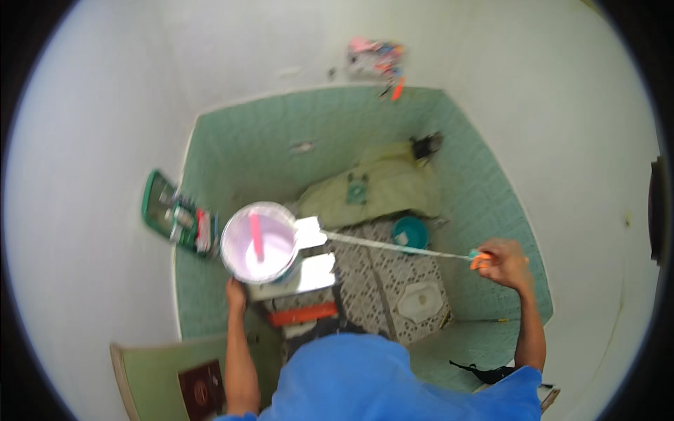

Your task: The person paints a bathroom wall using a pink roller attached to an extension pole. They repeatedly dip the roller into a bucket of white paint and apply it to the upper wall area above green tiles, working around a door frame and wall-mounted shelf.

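At the left, a white bucket (pixel 228 256) has pale liquid on its inside and a pink stick (pixel 256 238) standing in it. My left hand (pixel 236 293) grips the bucket's near left side, its fingertips hidden behind the wall. Out to the right, my right hand (pixel 507 262) is closed around the orange and teal handle of a long-stemmed tool (pixel 400 246). From there its thin pale stem runs leftward to a bright white end beside the bucket's rim; glare hides what kind of head it has. A white flat surface (pixel 316 274) lies just below and right of the bucket.
A green-rimmed rack (pixel 158 203) of bottles hangs on the left wall. Below are a crumpled olive sheet (pixel 393 186), a teal basin (pixel 411 233), a squat toilet (pixel 421 302) and patterned floor tiles (pixel 361 270). An orange bar (pixel 303 314) and a green door (pixel 151 372) are near me.
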`<state>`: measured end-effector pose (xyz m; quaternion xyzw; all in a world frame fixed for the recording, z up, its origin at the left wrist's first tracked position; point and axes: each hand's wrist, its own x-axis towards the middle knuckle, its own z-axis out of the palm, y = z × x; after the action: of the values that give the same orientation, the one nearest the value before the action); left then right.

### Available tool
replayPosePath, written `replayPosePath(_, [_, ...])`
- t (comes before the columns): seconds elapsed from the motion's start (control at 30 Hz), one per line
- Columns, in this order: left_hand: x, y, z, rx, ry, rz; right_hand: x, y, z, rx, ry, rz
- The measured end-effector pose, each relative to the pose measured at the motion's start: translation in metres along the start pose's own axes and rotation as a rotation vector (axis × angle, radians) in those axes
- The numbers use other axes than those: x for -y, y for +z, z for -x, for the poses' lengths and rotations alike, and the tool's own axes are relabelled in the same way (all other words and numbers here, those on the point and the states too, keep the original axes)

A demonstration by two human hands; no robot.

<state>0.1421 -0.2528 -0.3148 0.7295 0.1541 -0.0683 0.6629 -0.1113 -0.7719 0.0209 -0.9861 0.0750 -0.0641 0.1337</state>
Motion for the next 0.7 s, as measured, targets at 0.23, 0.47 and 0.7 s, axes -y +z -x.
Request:
replayPosePath(0.23, [-0.002,0.005,0.005,-0.032,0.100,0.045,-0.013,0.020,0.005,-0.053,-0.019,-0.065])
replayPosePath(0.47, [0.002,0.003,0.006,-0.101,0.175,-0.168,-0.029,0.027,0.013,-0.034,0.027,-0.162])
replayPosePath(0.7, [-0.004,-0.004,0.008,-0.066,-0.007,-0.137,-0.035,0.037,0.018,0.015,0.074,-0.250])
